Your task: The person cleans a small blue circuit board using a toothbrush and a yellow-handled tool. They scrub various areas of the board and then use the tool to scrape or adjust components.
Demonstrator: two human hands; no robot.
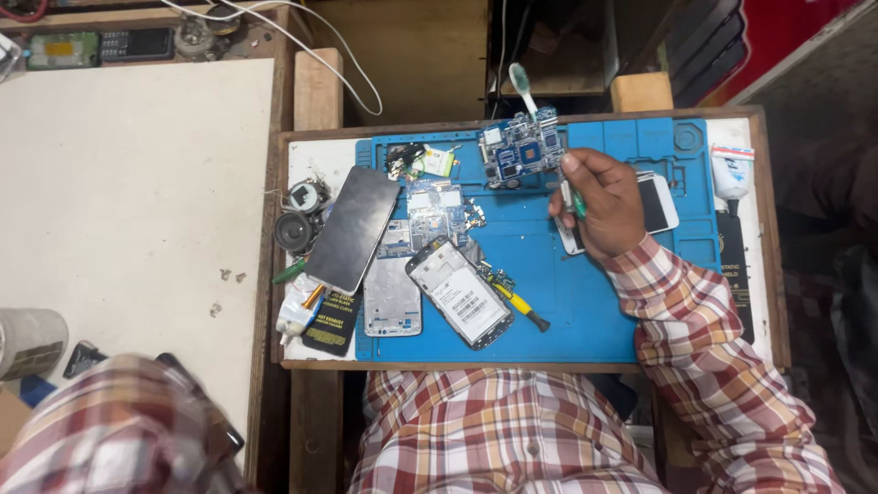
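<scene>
Nearest to me were my lap in checked cloth and my left sleeve (110, 430), blurred at the near left corner; my left hand itself was out of sight, so I cannot tell its grip. Beyond my knees a wooden tray (521, 366) sat on the surface, lined with a blue mat (585, 302). My right hand (599, 201) was over the far right part of the mat, its grip clenched around the handle of a toothbrush (529, 91) and holding a blue circuit board (521, 146) against it; the brush head stuck out past the far edge of the board. Under my wrist lay a white phone (660, 203), partly hidden. Near the middle of the mat lay an opened phone (459, 293) showing its white inside, with a yellow-handled screwdriver (521, 306) just to its right. To its left lay a grey phone frame (391, 293), and a dark screen panel (352, 229) was tilted across the left edge of the mat. Small round speakers (297, 220) lay further left. A white tube (732, 169) stood at the far right.
</scene>
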